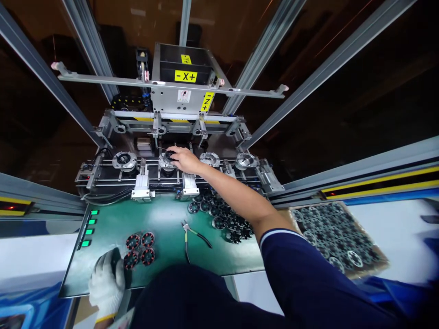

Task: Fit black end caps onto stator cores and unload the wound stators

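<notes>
My bare right hand (pixel 183 159) reaches forward to the second round metal holder (pixel 163 163) from the left on the machine. Its fingers are closed around a black stator core (pixel 169 155) at that holder; the fingers hide part of the core. My left hand (pixel 105 278), in a white knit glove, rests at the front left edge of the green table (pixel 164 214), thumb apart from the fingers. Just right of the glove lie several wound stators (pixel 147 257) with red-brown coils. Cutting pliers (pixel 190 235) with green and black handles lie with the handles apart near the table's middle.
Many black stator cores (pixel 236 224) are heaped under my right forearm. A box of more cores (pixel 338 237) stands at the right. Other holders (pixel 124 160) line the machine, below the guide arms (pixel 202 125). Yellow-edged light bars (pixel 380 185) flank the opening. Green-lit switches (pixel 89 231) edge the table.
</notes>
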Tool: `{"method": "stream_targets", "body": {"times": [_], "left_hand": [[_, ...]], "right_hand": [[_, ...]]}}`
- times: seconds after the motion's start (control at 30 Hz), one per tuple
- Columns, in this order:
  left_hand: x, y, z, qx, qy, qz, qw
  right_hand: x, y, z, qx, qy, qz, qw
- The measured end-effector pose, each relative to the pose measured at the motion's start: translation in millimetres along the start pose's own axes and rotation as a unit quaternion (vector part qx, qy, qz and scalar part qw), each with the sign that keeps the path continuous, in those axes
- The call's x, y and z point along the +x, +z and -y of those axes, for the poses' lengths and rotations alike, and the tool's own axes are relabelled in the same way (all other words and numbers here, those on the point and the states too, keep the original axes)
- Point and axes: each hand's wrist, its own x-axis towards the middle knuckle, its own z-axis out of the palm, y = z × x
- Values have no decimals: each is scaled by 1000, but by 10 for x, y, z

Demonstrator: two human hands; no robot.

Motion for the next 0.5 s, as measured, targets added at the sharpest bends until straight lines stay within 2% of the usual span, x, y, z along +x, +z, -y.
{"method": "stream_targets", "body": {"times": [0.13, 0.33, 0.5], "left_hand": [[14, -14, -23, -1, -5, -3, 1000], [18, -6, -14, 11, 8, -20, 1000], [15, 7, 10, 10, 10, -24, 1000]], "right_hand": [[70, -49, 86, -66, 19, 51, 996], [121, -117, 206, -104, 54, 81, 990], [-60, -107, 185, -111, 10, 87, 990]]}}
